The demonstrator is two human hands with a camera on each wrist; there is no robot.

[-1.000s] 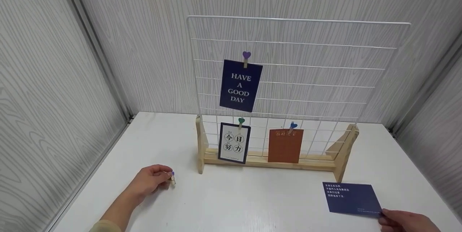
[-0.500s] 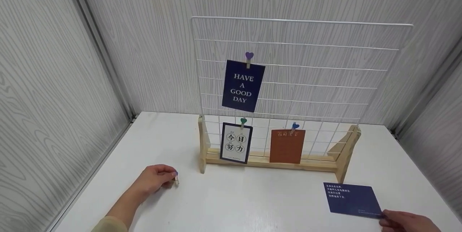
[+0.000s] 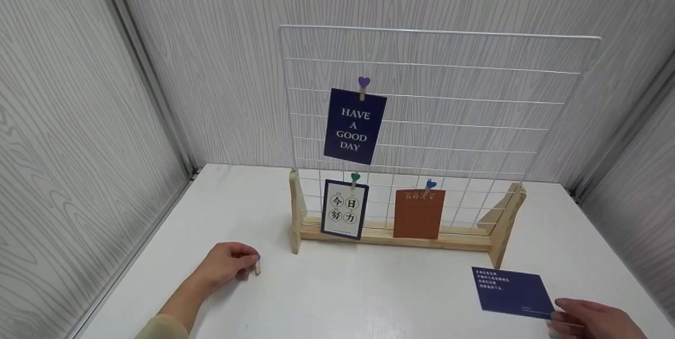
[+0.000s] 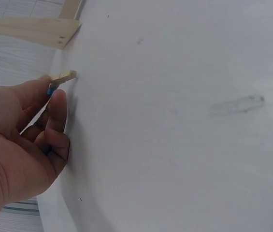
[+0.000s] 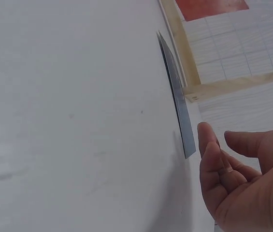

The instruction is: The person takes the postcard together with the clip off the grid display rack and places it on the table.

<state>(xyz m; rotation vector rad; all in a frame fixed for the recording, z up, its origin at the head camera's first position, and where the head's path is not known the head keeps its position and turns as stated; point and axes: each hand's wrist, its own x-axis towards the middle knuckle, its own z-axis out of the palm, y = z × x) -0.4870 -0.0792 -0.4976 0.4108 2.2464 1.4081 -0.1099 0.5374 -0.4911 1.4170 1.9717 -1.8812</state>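
Toward the table's (image 3: 337, 297) left edge, your left hand (image 3: 224, 267) pinches a clip (image 3: 258, 267); your right hand (image 3: 600, 319) is loosely spread beside a navy card (image 3: 512, 292).

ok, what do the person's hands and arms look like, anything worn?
Left hand and right hand: both bare, no gloves, no rings or markings visible. On the left arm, a pale beige sleeve ends short of the wrist, no pattern visible. No right sleeve in frame, so can't tell about that one.
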